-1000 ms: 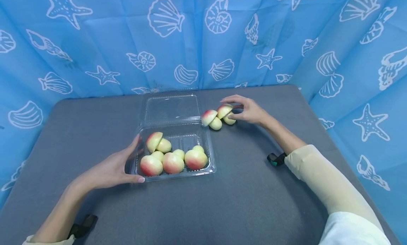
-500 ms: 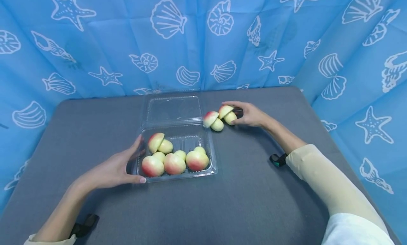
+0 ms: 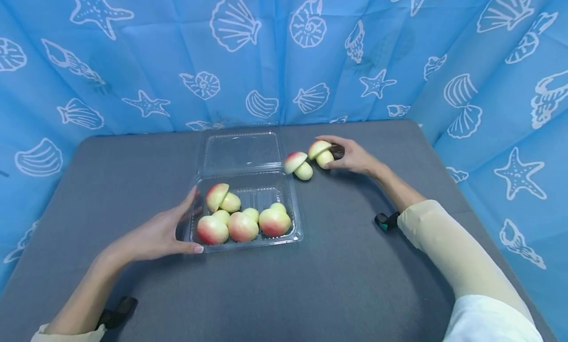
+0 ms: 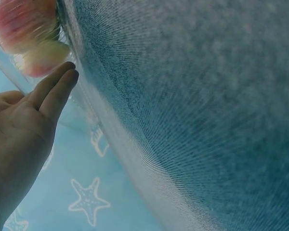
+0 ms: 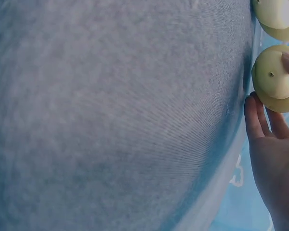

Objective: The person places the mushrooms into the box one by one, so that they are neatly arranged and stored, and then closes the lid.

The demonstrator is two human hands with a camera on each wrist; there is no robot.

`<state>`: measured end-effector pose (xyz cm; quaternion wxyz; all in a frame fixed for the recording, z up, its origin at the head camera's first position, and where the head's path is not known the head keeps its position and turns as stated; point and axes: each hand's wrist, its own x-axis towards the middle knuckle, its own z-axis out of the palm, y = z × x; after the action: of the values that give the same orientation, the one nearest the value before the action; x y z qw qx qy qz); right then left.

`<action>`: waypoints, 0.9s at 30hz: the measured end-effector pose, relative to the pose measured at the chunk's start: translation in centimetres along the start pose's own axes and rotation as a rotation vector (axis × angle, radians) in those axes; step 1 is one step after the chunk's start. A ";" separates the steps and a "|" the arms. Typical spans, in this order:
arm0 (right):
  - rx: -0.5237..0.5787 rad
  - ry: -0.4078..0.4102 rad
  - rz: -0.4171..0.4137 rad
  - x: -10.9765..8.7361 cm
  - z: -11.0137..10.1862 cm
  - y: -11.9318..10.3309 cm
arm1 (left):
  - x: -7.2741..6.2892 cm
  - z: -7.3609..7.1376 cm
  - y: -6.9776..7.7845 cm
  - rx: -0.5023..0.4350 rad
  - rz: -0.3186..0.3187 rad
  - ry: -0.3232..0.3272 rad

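In the head view my right hand (image 3: 355,157) holds a toy mushroom (image 3: 325,158), pale with a red-tinged cap, between thumb and fingers. The right wrist view shows the thumb on the stem end of this mushroom (image 5: 269,77) and the fingers beneath. Just left of it a second mushroom (image 3: 303,171) lies on its side. My left hand (image 3: 155,236) is at the left side of a clear plastic clamshell box (image 3: 266,182), thumb at the front corner and fingers along the side, touching it. Inside the box lie several such mushrooms (image 3: 243,227), mostly along its front.
A grey cloth-covered table (image 3: 275,292) lies under everything. The box's clear lid (image 3: 241,150) is folded back flat behind it. A blue curtain (image 3: 284,66) printed with shells and starfish stands behind the table and along its sides.
My right hand has closed on the mushroom and shifted it slightly back and right, away from its neighbour. The left hand and the box stay in place.
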<state>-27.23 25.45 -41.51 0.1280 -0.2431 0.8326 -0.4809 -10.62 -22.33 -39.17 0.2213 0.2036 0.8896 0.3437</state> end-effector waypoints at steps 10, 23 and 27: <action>0.098 0.035 0.018 -0.6 -0.7 -1.9 | 0.3 0.0 0.0 -0.012 -0.004 -0.016; 0.117 0.047 -0.008 -0.4 -1.3 -3.0 | 0.2 -0.1 0.1 -0.014 -0.025 -0.016; 0.113 0.025 -0.023 -0.4 -0.9 -4.0 | 0.2 -0.2 0.2 -0.016 -0.026 -0.020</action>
<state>-26.18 24.69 -37.63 0.1255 -0.2393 0.8028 -0.5315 -10.84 -22.16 -38.93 0.2364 0.1937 0.8872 0.3458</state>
